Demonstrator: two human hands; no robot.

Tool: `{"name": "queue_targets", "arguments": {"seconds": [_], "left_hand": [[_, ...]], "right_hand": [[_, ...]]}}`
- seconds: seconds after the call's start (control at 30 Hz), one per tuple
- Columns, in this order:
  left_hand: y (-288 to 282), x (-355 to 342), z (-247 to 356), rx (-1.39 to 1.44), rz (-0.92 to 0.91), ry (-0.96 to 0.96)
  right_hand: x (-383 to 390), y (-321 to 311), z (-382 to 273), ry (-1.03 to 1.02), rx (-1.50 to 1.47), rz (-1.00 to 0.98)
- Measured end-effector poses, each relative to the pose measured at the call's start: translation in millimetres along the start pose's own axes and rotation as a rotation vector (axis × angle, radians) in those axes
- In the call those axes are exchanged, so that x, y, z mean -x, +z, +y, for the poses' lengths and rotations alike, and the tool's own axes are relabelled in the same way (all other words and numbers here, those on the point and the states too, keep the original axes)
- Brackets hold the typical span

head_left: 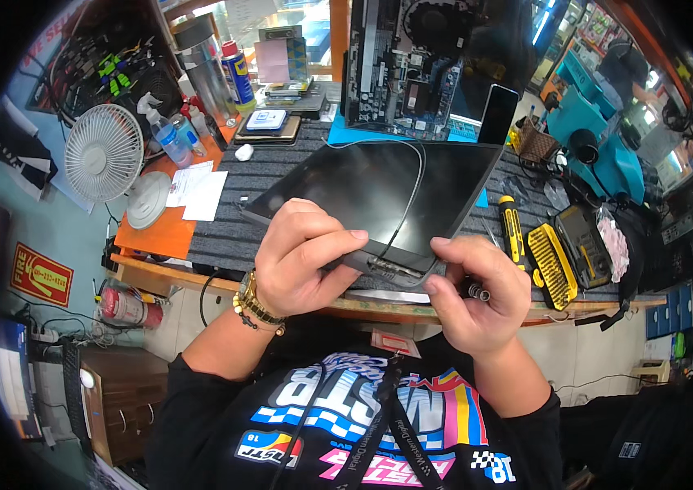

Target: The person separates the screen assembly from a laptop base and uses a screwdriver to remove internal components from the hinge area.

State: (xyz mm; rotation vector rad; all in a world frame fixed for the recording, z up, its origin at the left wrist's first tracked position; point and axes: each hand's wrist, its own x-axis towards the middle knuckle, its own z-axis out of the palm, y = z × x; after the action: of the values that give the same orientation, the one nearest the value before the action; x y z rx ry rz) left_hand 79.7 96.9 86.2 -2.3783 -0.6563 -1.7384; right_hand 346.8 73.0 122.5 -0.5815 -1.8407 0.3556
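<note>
A dark laptop screen (363, 184) lies tilted over the table edge in front of me, its glossy face up. A thin grey cable (418, 184) loops across it to a small metal hinge part (391, 268) at the near edge. My left hand (301, 257) is closed on the near left of that edge, thumb and forefinger beside the hinge part. With thumb and forefinger, my right hand (481, 290) pinches the near right corner. A small round metal end (477, 291) shows in its curled fingers; the rest of that object is hidden.
An opened laptop base (403, 73) with bare circuit boards stands behind. To the right lie a yellow screwdriver (511, 229), a yellow bit holder (553, 265) and a dark tool case (583, 245). A white fan (104, 153), spray bottle (168, 135) and papers (205, 196) are at left.
</note>
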Motion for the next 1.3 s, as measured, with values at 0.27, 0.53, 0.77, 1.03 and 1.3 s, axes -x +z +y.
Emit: {"name": "queue_targets", "arguments": {"seconds": [0.27,0.53,0.77,1.03,1.3], "left_hand": [[-7,6,0,0.045,0.052,0.03],[-9,8,-2,0.058,0.06,0.043],[-2,12,-1,0.089,0.041,0.047],[-3,11,0,0.071,0.013,0.036],[-3,10,0,0.089,0.015,0.041]], "right_hand": [[-8,14,-6,-0.052,0.009,-0.076],[-16,11,-23,0.032,-0.011,-0.108],[-38,7,-46,0.033,0.066,-0.227],[-39,9,-44,-0.01,0.119,-0.23],[-38,10,-40,-0.031,0.091,-0.221]]}}
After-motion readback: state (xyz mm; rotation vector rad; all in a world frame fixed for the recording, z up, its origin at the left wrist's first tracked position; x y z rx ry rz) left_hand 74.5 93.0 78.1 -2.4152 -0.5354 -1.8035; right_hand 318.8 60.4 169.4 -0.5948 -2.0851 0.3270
